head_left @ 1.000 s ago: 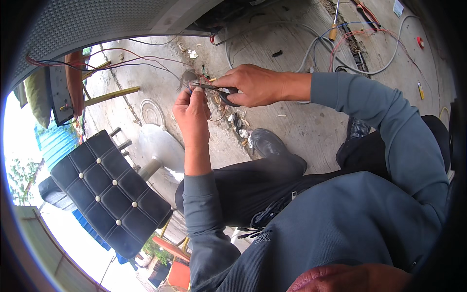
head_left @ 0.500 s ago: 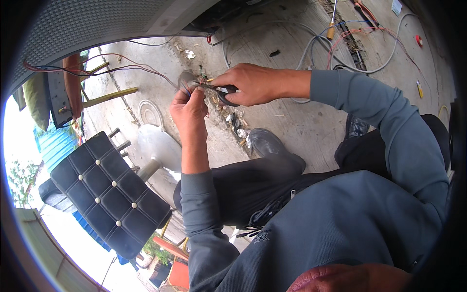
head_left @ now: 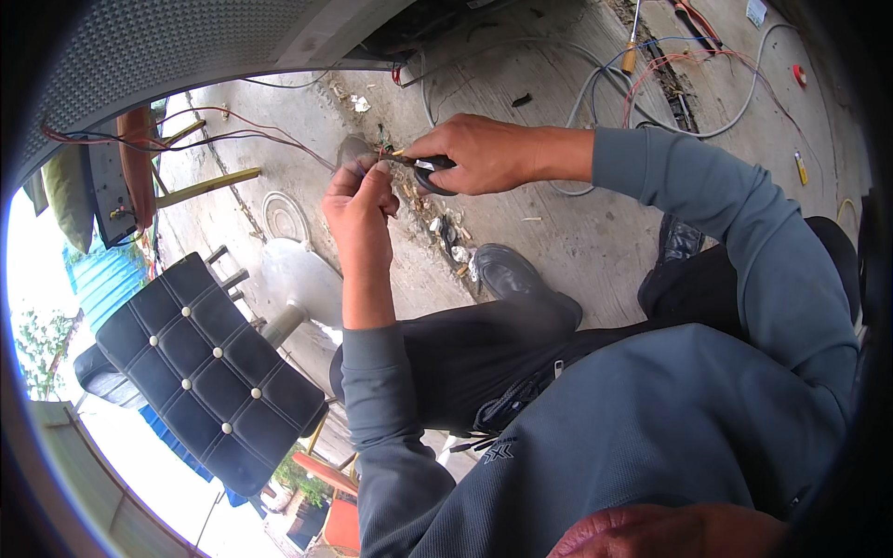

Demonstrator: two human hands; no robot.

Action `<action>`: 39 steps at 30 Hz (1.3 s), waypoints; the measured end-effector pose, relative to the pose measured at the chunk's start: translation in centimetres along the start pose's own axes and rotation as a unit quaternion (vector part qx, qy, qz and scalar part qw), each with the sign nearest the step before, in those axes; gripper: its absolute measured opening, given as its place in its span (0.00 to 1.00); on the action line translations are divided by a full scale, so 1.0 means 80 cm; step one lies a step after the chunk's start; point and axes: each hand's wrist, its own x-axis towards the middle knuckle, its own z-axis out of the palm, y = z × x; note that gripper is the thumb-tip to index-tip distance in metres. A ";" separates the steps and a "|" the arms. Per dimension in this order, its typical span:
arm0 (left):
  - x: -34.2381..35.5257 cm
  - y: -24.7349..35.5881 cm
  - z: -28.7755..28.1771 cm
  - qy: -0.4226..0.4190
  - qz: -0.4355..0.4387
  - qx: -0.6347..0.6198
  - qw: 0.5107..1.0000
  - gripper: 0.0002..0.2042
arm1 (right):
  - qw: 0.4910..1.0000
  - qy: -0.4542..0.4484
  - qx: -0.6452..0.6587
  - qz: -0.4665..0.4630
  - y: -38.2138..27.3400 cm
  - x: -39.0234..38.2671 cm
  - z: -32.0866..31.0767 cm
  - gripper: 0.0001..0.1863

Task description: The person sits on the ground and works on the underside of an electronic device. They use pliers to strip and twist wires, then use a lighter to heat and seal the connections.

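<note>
Thin red and dark wires [head_left: 270,133] run from the large grey panel at upper left to my left hand [head_left: 361,206]. The thumb and fingers of that hand are pinched on the wire ends. My right hand [head_left: 488,156] comes in from the right, its fingers in the black handles of a pair of scissors [head_left: 437,179]. The blades point left and meet the wires right at my left fingertips. Whether they are closed on a wire is too small to tell.
The dotted grey panel [head_left: 186,60] fills the upper left. A black tufted chair [head_left: 209,372] stands at left. On the concrete at upper right lie a looped grey cable [head_left: 595,86], a screwdriver [head_left: 630,59], pliers [head_left: 696,23], a red ring [head_left: 800,76] and a small yellow-handled tool [head_left: 801,169].
Both hands have shifted very slightly up and left in the view. The left fingers have rolled a little on the wires, and the scissors stay beside them.
</note>
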 end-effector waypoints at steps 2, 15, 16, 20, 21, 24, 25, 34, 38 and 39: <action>-0.005 0.007 0.009 0.006 0.018 0.062 0.998 0.06 | 1.000 -0.012 0.013 0.011 -0.001 0.002 -0.003 0.19; 0.001 -0.003 0.012 0.047 0.071 0.103 0.991 0.06 | 0.990 -0.015 0.140 0.027 -0.006 -0.001 0.000 0.19; 0.000 -0.003 0.014 0.053 0.072 0.102 0.991 0.07 | 0.986 -0.007 0.163 0.029 -0.005 -0.002 0.003 0.19; -0.002 -0.002 0.018 0.052 0.062 0.079 0.994 0.07 | 0.973 0.000 0.218 0.073 -0.009 -0.007 0.008 0.19; -0.003 -0.001 0.017 0.052 0.058 0.073 0.994 0.07 | 0.967 -0.007 0.234 0.097 -0.018 -0.009 0.004 0.20; -0.003 -0.002 0.015 0.054 0.059 0.080 0.994 0.07 | 0.967 0.001 0.237 0.095 -0.018 -0.010 0.010 0.20; -0.002 -0.003 0.016 0.053 0.062 0.086 0.993 0.07 | 0.970 0.009 0.230 0.083 -0.016 -0.010 0.013 0.21; 0.007 -0.005 0.011 0.004 0.073 0.053 0.996 0.04 | 0.997 0.052 0.034 0.054 -0.015 -0.004 0.002 0.17; 0.004 -0.006 0.025 0.047 0.115 0.101 0.987 0.02 | 0.996 0.075 0.008 0.038 -0.011 -0.006 0.005 0.18; 0.004 -0.008 0.026 0.049 0.127 0.107 0.985 0.03 | 0.997 0.071 0.001 0.033 -0.011 -0.007 0.005 0.18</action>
